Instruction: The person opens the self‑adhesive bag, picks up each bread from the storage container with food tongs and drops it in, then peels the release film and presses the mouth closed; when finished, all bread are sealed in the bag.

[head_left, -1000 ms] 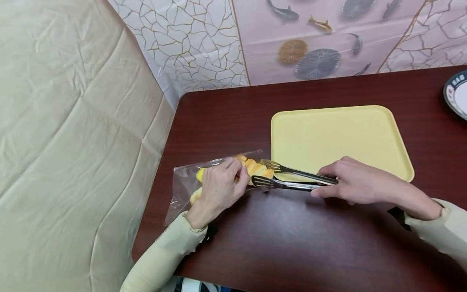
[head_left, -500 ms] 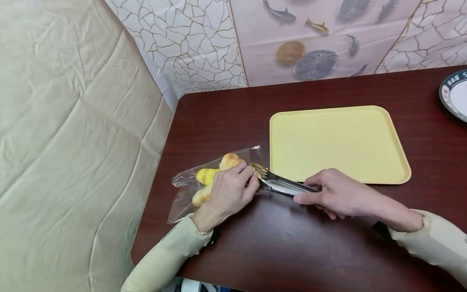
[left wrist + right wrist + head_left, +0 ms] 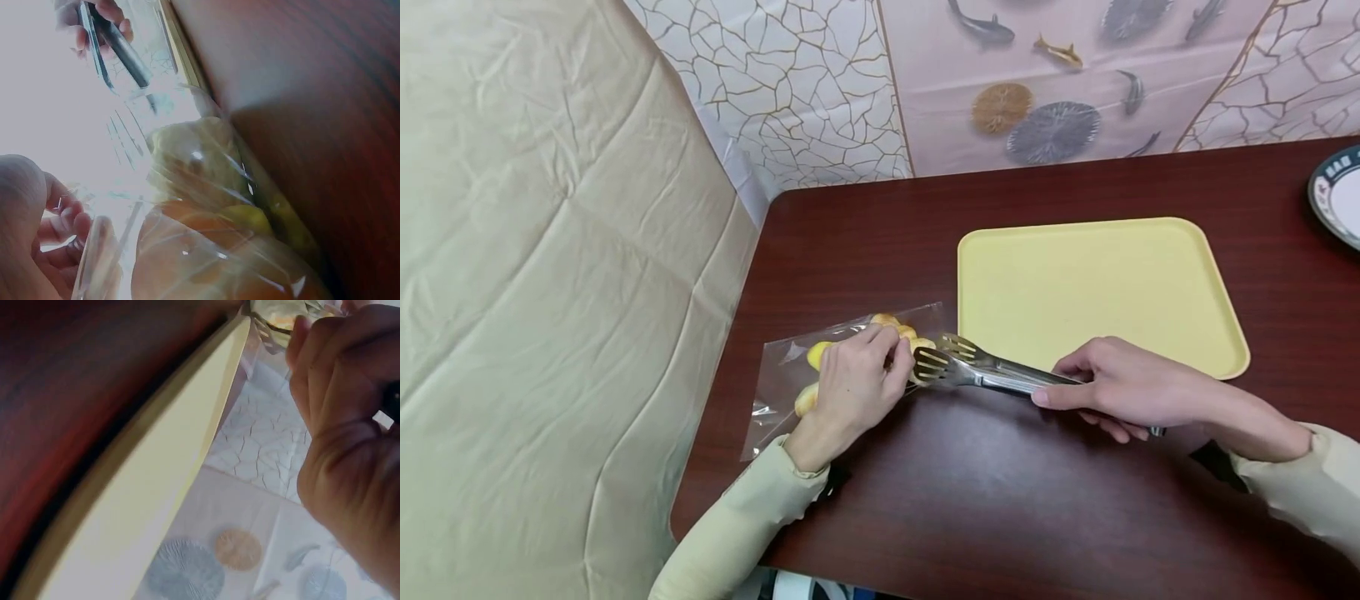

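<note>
A clear plastic bag (image 3: pixel 778 375) lies on the table with several bread rolls (image 3: pixel 807 400) in it, one of them yellow. My left hand (image 3: pixel 861 375) pinches the bag's upper edge near its opening and hides part of the rolls. In my right hand (image 3: pixel 1120 383) are metal tongs (image 3: pixel 1007 377), gripped along their arms. Their slotted ends are spread a little apart at the bag's mouth, beside the nearest roll (image 3: pixel 922 343). In the left wrist view, a roll (image 3: pixel 194 156) shows through the film close to the tongs (image 3: pixel 125 56).
A yellow tray (image 3: pixel 1097 292) lies on the dark wooden table (image 3: pixel 865 250), just right of the bag. At the right edge of the head view is a plate (image 3: pixel 1347 200) with a dark patterned rim. A cream padded covering (image 3: pixel 550 292) borders the table's left side.
The tongs reached left into the bag's mouth with their ends closer together, then drew back right and spread again. My left hand shifted slightly right, then back left, still holding the bag.
</note>
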